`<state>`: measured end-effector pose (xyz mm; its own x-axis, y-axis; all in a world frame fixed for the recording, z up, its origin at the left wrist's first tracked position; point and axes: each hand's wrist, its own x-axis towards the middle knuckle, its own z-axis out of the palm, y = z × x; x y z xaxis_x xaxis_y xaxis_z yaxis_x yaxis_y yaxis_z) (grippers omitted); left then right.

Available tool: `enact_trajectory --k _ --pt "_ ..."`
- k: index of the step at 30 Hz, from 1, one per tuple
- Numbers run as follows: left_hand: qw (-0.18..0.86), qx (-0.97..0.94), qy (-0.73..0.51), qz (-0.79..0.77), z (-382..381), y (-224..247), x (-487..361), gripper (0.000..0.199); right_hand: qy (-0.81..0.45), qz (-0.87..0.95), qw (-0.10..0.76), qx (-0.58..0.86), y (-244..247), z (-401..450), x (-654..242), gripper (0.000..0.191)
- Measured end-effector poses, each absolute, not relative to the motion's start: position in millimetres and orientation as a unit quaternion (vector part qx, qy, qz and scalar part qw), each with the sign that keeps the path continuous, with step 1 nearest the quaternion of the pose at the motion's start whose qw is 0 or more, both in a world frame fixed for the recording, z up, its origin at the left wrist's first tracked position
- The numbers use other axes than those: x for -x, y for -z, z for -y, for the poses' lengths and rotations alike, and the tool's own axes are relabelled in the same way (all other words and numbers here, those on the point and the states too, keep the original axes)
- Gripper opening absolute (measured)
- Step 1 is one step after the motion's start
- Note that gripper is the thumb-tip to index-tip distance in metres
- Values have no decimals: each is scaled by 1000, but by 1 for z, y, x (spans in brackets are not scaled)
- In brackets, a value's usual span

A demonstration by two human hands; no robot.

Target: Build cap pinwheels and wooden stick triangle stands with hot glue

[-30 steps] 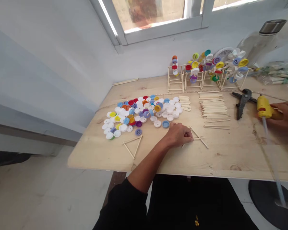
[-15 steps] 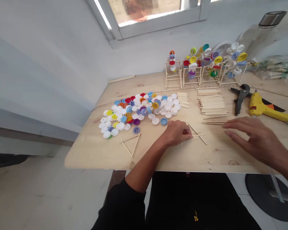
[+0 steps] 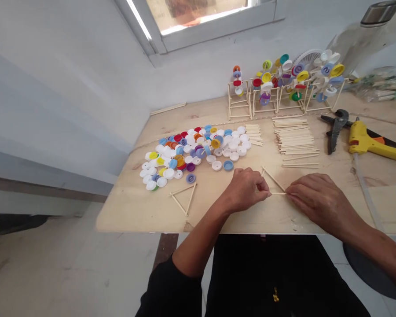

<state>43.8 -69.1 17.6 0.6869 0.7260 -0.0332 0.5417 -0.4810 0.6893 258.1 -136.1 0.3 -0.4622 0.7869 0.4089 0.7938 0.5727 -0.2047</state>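
Black sleeve [image 3: 174, 286] nearest, its forearm crossing the front edge of the tabletop [image 3: 224, 223]; the left hand [image 3: 246, 190] is narrowed to a pinch on one end of a level stick [image 3: 278, 193], and the right hand [image 3: 320, 199] closes its fingertips on the other end, where a slanting stick [image 3: 273, 178] meets it, probably so that the joint sits steady; the triangle of sticks [image 3: 192, 199] lies flat to the left, well apart from both hands, perhaps so that nothing knocks it; beyond, bottle caps [image 3: 200, 153] spread loosely, most likely so that any colour can be picked out; short sticks [image 3: 253, 132] and long sticks [image 3: 297, 140] lie in separate bundles, seemingly sorted by length; the yellow glue gun [image 3: 359, 136] rests at the right beside a black cutter [image 3: 338, 127], handy for the right hand; farthest back, stick frames [image 3: 250, 105] bearing wheels of caps [image 3: 266, 77] stand in a row near the wall [image 3: 191, 79], apparently out of the way
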Motion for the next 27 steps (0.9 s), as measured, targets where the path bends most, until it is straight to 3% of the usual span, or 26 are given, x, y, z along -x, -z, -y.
enact_trajectory --k 19,27 --pt "366 -836 -153 -378 93 -18 -34 10 -121 737 345 569 6 170 -242 11" --pt "361 -839 -151 -377 97 -16 -36 10 -130 749 331 559 13 170 -241 8"
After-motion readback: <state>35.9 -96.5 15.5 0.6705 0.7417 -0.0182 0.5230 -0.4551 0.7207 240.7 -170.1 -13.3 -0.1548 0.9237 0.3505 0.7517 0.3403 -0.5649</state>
